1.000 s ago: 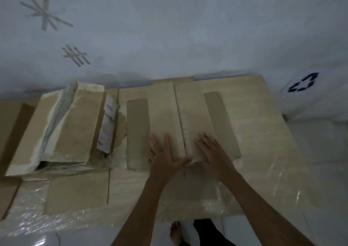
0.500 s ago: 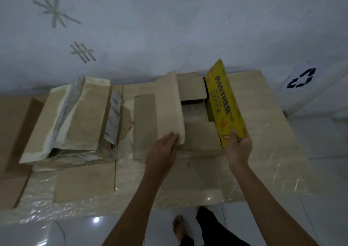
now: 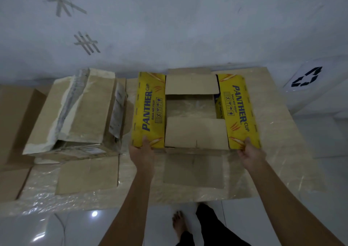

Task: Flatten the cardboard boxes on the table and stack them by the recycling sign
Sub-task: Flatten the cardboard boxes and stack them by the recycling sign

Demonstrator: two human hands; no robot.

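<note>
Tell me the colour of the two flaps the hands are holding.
Yellow flaps with dark blue lettering and orange streaks; head view, the only one.

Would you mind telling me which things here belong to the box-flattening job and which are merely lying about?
Belongs to the job:
- yellow Panther box, flaps held by left hand and right hand
- brown box to its left
- recycling sign
- table

Just lying about:
- tape marks on the wall
- plastic sheet over the table

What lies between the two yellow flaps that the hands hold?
In the head view, two plain brown flaps lie between them, with an open gap between those.
</note>
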